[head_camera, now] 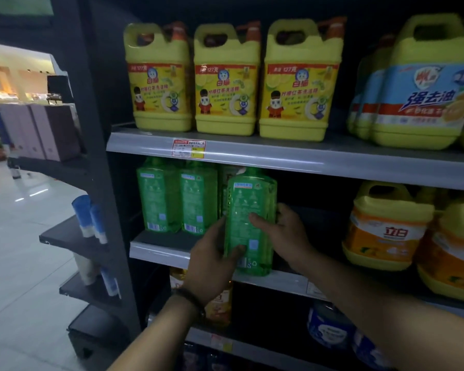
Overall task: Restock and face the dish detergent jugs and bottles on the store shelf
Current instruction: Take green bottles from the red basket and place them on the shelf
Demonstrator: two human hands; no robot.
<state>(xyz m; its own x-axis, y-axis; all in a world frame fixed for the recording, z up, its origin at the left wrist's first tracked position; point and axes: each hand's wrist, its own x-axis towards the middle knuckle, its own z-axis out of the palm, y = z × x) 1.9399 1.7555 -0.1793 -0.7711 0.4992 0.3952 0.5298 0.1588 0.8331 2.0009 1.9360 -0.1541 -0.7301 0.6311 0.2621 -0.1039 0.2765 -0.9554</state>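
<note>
Currently you hold one green bottle [248, 223] in both hands at the front lip of the middle shelf [158, 250], centre of the frame.

- Left hand [212, 261]: wrapped round the lower left side, thumb laid across the front near the base. Judged reason: it carries the weight from below.
- Right hand [284, 234]: clasps the right side higher up, thumb on the front panel, fingers gone behind. Judged reason: it steadies the bottle and can turn it.
- Bottle near upright; its base is level with the shelf lip. You cannot tell from this view whether it rests there or hangs just above.
- Side facing you carries small print and a barcode, so it reads as the back label.
- Two matching green bottles [158, 199] stand just left of it, further back on the same shelf, barcodes also outward.
- A dark gap lies right of your bottle, then the orange-labelled jugs [386, 228] at the right of the frame.
- Upper shelf: three yellow jugs [227, 84] in a row, brand labels forward.

Judgement: a placing-and-facing step. Likely next, rotate the bottle so its brand side shows, then seat it in line.
</note>
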